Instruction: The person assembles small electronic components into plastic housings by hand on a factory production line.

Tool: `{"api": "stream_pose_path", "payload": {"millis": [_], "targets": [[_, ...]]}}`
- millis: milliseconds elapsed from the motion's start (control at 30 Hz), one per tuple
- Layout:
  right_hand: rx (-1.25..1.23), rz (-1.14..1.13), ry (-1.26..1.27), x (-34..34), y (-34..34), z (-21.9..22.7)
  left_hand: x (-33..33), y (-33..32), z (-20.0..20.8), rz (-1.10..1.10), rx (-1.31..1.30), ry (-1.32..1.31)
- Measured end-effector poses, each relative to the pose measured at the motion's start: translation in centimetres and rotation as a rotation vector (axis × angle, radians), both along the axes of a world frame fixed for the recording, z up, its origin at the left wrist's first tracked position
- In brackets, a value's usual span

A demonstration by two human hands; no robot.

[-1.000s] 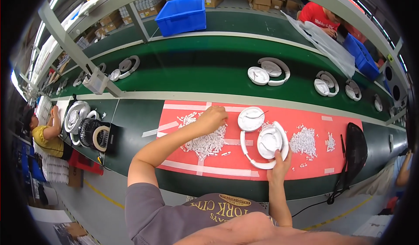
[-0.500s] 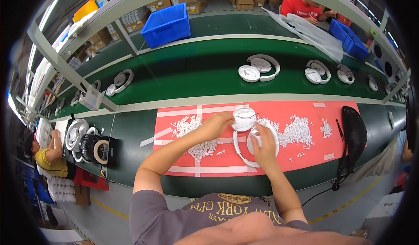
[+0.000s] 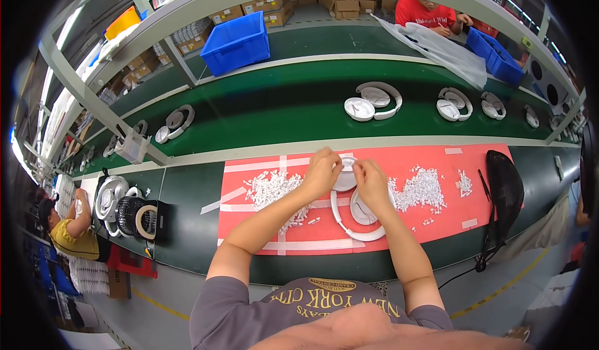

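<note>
- One left hand (image 3: 322, 170), one right hand (image 3: 372, 183), at the upper cup (image 3: 344, 182)
- White headphones (image 3: 360, 211) on red mat (image 3: 450, 214)
- Each grip: clamped or apart, I can't tell

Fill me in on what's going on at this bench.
The person's left hand and right hand are both at the far earcup of white headphones on a red mat. Small white pieces lie in piles to the left and right. More headphones rest on the green surface beyond.
</note>
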State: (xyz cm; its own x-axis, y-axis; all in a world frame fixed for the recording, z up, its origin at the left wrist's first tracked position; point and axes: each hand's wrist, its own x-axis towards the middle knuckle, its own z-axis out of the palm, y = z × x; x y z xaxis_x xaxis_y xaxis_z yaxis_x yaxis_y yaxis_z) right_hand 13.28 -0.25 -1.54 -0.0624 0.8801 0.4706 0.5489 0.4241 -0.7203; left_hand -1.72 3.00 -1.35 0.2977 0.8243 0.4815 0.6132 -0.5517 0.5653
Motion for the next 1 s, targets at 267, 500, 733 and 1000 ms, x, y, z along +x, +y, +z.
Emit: {"api": "stream_pose_path", "payload": {"millis": [267,500,733,1000], "targets": [[-0.032,-0.205,-0.189,1.7,3.5,-2.9,3.9,2.8,-3.6,0.176,0.139,0.245],[-0.088,-0.142,-0.202,3.1,4.2,-2.8,5.9,4.4,-3.3,0.227,0.119,0.385],[-0.038,-0.157,-0.237,3.8,4.0,-3.3,7.5,4.2,-3.4,0.266,0.095,0.480],[-0.065,-0.160,-0.230,5.1,3.8,-2.9,9.3,3.7,-3.4,0.298,0.171,0.527]]}}
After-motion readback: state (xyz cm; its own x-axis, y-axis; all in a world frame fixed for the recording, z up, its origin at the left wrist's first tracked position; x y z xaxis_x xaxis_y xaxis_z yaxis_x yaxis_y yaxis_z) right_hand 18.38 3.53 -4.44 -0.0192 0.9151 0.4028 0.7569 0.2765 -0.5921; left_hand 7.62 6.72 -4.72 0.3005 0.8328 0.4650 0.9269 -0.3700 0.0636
